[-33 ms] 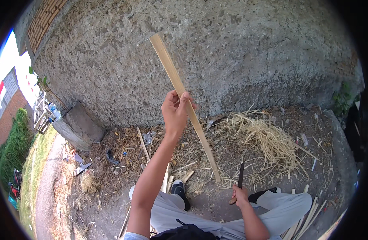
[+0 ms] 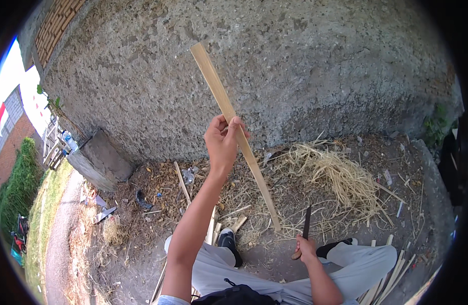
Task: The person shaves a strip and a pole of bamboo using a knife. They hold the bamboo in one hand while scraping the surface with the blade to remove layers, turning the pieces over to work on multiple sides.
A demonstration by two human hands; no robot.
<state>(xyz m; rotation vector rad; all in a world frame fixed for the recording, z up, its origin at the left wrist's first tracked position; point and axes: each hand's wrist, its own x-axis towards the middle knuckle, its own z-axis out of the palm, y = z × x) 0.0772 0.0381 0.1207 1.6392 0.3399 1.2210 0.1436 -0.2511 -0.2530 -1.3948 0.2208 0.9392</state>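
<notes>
My left hand (image 2: 223, 144) grips a long, flat strip of pale split wood, likely bamboo (image 2: 212, 76), with the thumb on its face and the fingers behind. The strip slants from upper left, in front of the wall, down to lower right, its thin lower end over the shavings. Lower on the right, my right hand (image 2: 306, 248) is closed round the wooden handle of a knife (image 2: 307, 223). Its dark blade points up and away from me, apart from the strip.
A rough plastered wall (image 2: 315, 66) rises ahead. At its foot lies a heap of curly pale shavings (image 2: 341, 175). Cut strips (image 2: 394, 274) lie beside my right leg, more near my left shoe (image 2: 227, 241). A concrete block (image 2: 104, 160) with a plastic bottle (image 2: 69, 141) stands left.
</notes>
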